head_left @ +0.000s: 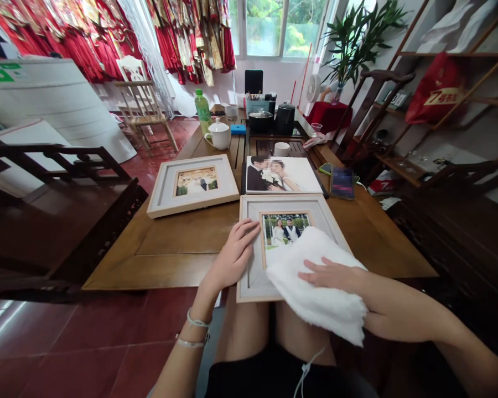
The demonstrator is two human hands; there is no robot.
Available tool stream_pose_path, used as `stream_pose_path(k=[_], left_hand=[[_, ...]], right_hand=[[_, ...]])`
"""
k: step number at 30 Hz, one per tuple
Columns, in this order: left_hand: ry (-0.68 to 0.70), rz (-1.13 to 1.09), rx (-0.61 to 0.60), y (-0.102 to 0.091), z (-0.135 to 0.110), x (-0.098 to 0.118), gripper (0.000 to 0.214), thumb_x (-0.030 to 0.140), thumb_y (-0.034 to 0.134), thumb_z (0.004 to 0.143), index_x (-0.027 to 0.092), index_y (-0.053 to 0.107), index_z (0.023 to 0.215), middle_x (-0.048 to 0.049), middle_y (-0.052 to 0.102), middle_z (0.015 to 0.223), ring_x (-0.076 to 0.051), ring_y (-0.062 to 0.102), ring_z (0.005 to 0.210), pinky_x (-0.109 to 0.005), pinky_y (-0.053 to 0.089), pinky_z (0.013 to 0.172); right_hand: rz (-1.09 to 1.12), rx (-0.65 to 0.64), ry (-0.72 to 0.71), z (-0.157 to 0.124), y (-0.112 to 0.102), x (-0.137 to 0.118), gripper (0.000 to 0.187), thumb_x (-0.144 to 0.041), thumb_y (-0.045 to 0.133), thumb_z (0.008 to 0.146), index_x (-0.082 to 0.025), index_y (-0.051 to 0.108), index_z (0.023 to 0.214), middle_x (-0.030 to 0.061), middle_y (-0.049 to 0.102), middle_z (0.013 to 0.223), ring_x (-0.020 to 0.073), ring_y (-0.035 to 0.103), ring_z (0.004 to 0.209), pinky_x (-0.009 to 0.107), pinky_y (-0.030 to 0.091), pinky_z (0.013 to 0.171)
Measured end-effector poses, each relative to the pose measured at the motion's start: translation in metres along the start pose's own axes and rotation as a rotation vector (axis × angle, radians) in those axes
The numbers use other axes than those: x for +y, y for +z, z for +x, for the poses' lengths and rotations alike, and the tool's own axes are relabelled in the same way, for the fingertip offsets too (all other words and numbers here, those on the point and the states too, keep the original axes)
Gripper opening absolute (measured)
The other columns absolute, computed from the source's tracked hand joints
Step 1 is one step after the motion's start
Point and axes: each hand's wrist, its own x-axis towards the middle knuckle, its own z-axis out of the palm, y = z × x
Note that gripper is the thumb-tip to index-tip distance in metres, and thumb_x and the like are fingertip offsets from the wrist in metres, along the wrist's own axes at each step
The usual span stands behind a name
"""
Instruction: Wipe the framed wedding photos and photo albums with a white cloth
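Note:
A light wooden picture frame (245, 243) with a pale mat lies tilted at the table's near edge, partly over my lap. Its small photo (286, 228) shows a couple outdoors. My left hand (234, 254) rests along the frame's left side, fingers stretched out over the mat. Under my right hand (332, 273) is a white fluffy cloth (307, 251), held against the frame; it covers the photo's lower right and hangs past the near edge. My right thumb is hidden.
A second framed photo (160, 190) lies at left on the wooden table (182, 237). A large wedding print (302, 179) sits behind my frame, with a phone (342, 183) on its right. Farther back stand a white teapot (219, 135), a green bottle (202, 110) and a cup (281, 148).

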Motion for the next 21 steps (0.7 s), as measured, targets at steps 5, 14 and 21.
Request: stream_pose_path(k=[5, 14, 21], left_hand=[[0.002, -0.009, 0.013, 0.000, 0.000, 0.000, 0.047, 0.017, 0.034, 0.094, 0.025, 0.045, 0.139, -0.0080, 0.044, 0.145, -0.026, 0.026, 0.141, -0.055, 0.022, 0.117], [-0.020, -0.037, 0.026, 0.001, 0.000, 0.000, 0.046, 0.017, 0.035, 0.094, 0.023, 0.047, 0.138, -0.0089, 0.044, 0.145, -0.025, 0.027, 0.141, -0.054, 0.022, 0.118], [-0.035, -0.027, 0.029, -0.002, 0.004, 0.000, 0.045, 0.018, 0.042, 0.092, 0.022, 0.049, 0.136, -0.0105, 0.044, 0.144, -0.026, 0.027, 0.140, -0.055, 0.024, 0.116]], right_hand=[[0.028, 0.014, 0.024, -0.003, -0.020, 0.010, 0.056, -0.015, 0.050, 0.082, -0.030, 0.051, 0.136, 0.0003, 0.051, 0.141, 0.0271, 0.045, 0.132, 0.044, 0.039, 0.109], [-0.376, 0.522, 0.196, 0.023, -0.026, 0.077, 0.067, -0.007, 0.045, 0.070, -0.010, 0.046, 0.137, 0.0163, 0.051, 0.139, 0.0334, 0.038, 0.135, 0.056, 0.032, 0.112], [-0.356, 0.602, 0.182, 0.046, -0.008, 0.102, 0.066, -0.007, 0.043, 0.073, -0.008, 0.041, 0.139, 0.0196, 0.049, 0.140, 0.0324, 0.031, 0.139, 0.057, 0.031, 0.111]])
